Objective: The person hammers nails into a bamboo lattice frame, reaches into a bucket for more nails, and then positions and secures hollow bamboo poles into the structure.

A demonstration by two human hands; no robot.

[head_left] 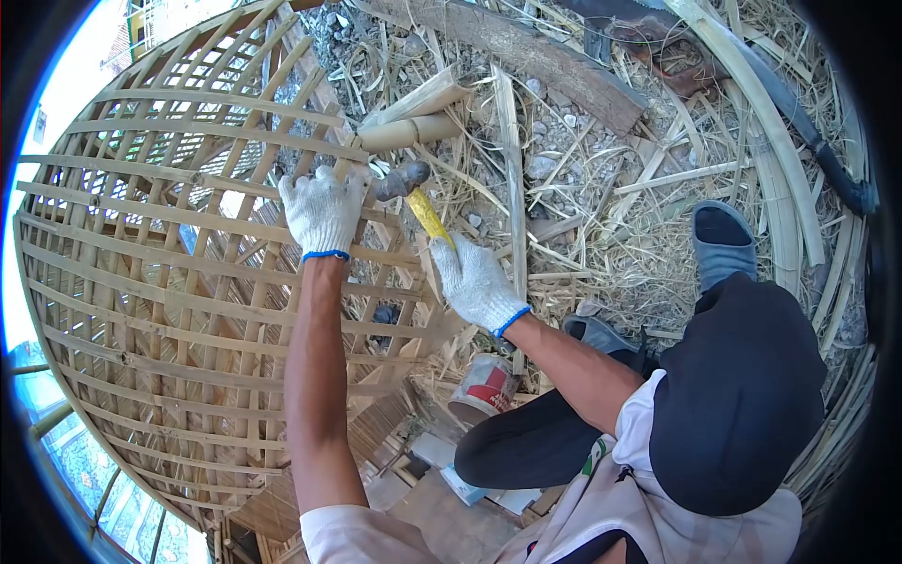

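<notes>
My left hand (324, 214), in a white knit glove with a blue cuff, rests at the edge of a lattice of bamboo strips (216, 226). Its fingers are bent around a strip there; the fingertips are partly hidden. My right hand (475, 284), gloved the same way, grips the yellow handle of a hammer (428, 216). The dark metal head of the hammer lies just right of my left fingers, close to the strip ends. Behind the head, a round bamboo pole (411, 133) meets the lattice edge.
A split wood piece (423, 97) lies above the pole. A heavy plank (507, 56) and a thin upright slat (512, 179) rest on ground strewn with shavings and stones. Near my knee stands a red and white bucket (484, 388). A saw (672, 56) lies at top right.
</notes>
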